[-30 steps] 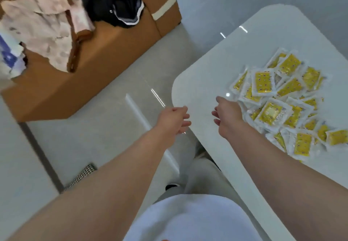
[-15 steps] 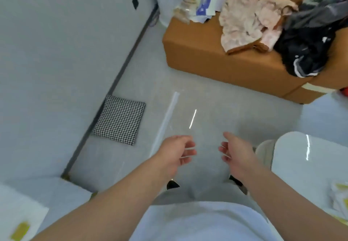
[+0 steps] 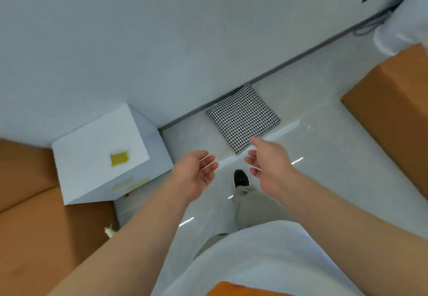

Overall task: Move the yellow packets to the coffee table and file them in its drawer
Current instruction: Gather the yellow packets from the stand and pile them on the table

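Both grips are loose and holding nothing. The left hand (image 3: 195, 175) and right hand (image 3: 268, 168) hang mid-frame, palms turned toward each other, fingers relaxed and a bit curled, with a gap between them. Right below that gap there's a black shoe (image 3: 240, 178) on the pale glossy floor (image 3: 324, 168), with a grey trouser leg (image 3: 252, 205) running down from it.

Just above the right hand's fingertips is a black-and-white houndstooth square cushion (image 3: 242, 117), lying on the floor against the dark baseboard.

Over at the left of the frame is the white boxy coffee table (image 3: 92, 143). One small yellow packet (image 3: 119, 159) lies flat on its top, well apart from both hands. Thin gold bar handles (image 3: 122, 184) show on its front, and the drawer fronts look flush.

An orange-brown sofa block (image 3: 34, 226) fills the lower left, and another sits at the right edge (image 3: 393, 110).
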The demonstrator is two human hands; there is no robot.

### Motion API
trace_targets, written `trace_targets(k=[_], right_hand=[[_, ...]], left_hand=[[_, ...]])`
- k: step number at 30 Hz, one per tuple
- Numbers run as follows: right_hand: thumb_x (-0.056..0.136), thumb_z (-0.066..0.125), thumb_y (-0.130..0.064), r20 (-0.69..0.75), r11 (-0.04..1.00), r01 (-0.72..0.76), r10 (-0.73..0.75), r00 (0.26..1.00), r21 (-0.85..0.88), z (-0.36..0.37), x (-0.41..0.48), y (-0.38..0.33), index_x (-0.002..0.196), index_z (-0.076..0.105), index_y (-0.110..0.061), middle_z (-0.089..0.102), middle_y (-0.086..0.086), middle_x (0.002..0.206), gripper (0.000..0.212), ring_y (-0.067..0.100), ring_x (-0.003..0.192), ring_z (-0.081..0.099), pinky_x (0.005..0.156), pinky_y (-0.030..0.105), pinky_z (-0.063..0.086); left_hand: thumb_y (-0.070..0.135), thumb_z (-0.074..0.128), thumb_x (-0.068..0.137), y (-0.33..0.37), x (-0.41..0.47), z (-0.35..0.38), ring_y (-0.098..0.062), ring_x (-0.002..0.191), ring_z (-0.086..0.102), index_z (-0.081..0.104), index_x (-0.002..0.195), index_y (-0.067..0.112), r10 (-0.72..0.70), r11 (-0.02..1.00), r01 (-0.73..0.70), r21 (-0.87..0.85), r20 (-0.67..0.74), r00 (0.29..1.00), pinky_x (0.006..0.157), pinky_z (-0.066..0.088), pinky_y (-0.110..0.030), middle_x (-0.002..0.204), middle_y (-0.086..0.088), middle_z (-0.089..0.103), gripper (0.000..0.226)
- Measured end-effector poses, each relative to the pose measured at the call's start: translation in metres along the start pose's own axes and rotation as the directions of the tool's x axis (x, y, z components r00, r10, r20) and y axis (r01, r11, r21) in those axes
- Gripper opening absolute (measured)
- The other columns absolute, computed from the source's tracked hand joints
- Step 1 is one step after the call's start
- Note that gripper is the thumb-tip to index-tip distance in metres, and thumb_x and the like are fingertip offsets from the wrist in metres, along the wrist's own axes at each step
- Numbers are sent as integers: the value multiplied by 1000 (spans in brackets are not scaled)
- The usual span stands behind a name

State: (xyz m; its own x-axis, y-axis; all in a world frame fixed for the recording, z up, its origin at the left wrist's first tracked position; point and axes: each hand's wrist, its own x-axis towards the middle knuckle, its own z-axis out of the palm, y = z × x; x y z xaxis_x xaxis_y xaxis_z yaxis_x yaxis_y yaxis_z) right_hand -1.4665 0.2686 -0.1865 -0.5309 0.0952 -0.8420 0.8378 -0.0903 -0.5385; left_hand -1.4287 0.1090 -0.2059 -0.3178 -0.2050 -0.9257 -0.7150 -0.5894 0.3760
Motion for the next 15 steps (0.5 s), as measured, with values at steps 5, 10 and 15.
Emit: trace_targets(k=[5,10,15], right_hand=[[101,56,-28,119,988,-76,93,989,-137,89,27,-21,101,59,-19,58,1,96,9,14,83,59,77,33,46],[102,53,-24,177,937,-68,136,975,-342,176,44,-38,94,56,-17,57,2,89,10,17,86,57,76,34,43],[99,51,-20,132,885,-72,148,980,-460,256,65,-31,85,53,-17,54,4,81,15,21,86,52,74,35,41]], left_hand=[[14,57,101,50,33,-63,-18,72,65,61,100,13,-5,994,-15,-111,-173,985,62,46,-28,89,-4,66,5],[14,60,99,103,72,-127,-18,72,63,61,90,15,119,993,-104,60,-354,928,63,47,-29,87,-4,63,9],[16,66,96,139,137,-197,-20,64,56,53,78,15,102,983,-20,183,-453,885,64,51,-33,81,-8,57,22]])
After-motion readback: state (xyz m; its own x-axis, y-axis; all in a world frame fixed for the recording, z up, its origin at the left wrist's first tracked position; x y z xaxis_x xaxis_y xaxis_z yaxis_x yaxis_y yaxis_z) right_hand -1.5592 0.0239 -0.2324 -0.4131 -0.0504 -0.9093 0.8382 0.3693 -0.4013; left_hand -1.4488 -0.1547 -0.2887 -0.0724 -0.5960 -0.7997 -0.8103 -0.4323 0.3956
